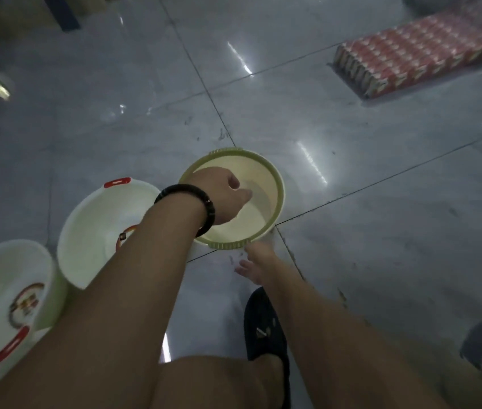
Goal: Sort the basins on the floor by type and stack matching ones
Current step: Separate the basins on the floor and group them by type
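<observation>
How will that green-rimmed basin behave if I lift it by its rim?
The green-rimmed basin looks like empty thin plastic, so probably light and slightly flexible. Its ribbed rim tabs should give grip. On the glossy tiled floor it would likely slide rather than tip if pushed.
</observation>
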Demonstrator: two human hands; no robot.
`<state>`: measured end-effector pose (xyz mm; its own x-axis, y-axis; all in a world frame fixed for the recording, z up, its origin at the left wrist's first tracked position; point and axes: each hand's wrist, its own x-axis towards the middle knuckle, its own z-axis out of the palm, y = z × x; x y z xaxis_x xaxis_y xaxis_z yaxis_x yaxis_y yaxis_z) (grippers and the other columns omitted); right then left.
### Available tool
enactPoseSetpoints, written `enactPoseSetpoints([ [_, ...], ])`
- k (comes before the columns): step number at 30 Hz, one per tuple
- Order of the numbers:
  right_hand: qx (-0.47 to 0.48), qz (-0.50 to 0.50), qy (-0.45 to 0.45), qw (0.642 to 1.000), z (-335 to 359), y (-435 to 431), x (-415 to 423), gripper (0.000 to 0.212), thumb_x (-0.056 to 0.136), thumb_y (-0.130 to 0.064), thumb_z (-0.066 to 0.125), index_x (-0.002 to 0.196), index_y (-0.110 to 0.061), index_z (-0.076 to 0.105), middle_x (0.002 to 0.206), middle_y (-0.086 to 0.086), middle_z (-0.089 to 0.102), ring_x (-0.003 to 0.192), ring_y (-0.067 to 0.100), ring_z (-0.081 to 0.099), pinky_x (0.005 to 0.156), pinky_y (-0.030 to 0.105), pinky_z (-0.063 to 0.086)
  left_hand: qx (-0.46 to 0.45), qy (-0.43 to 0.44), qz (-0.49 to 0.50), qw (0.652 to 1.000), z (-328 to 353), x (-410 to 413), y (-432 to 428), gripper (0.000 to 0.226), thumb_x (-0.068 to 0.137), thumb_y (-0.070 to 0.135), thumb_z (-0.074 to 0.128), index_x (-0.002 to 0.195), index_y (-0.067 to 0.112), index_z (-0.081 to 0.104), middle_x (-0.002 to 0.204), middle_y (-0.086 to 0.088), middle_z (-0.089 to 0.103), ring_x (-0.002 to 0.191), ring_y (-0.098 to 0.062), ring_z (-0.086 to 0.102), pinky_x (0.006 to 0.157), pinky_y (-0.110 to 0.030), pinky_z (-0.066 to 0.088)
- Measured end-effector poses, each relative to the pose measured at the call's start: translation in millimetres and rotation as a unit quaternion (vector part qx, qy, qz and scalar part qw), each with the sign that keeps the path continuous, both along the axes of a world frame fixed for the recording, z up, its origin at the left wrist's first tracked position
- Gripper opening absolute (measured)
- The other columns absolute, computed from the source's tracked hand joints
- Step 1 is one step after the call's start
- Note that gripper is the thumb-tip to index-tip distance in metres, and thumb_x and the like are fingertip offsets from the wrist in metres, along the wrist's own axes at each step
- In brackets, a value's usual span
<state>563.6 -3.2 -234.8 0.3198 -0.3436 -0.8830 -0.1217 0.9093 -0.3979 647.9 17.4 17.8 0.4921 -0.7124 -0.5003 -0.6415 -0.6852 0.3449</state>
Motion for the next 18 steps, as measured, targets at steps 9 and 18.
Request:
enactPoseSetpoints([
  [9,-0.055,-0.142,0.029,0.988,3.7,-24.0,18.1,0.032,0.098,-0.008,0.066,0.129,-0.012,0.063,0.117,0.011,0.072,0.093,0.028,0.072,0.062,0.037,0.065,0.023,-0.019,-0.008,1.000,-13.3,-4.7,-7.8,0.051,0.100,0.051,0.055,0.142,0.022,0.058,0.150,-0.001,0.053,0.133,-0.024,0.052,0.105,-0.033,0.042],
  [18,-0.262,-0.072,0.144,0.952,135.6,-82.9,-149.7,0.006,0.099,-0.008,0.060,0.104,-0.009,0.065,0.101,0.017,0.068,0.087,0.034,0.067,0.069,0.045,0.063,0.018,-0.043,0.103,0.994,-26.4,-39.1,3.6,0.073,0.093,0.052,0.059,0.152,0.017,0.036,0.153,-0.017,0.038,0.135,-0.039,0.043,0.110,-0.050,0.042],
])
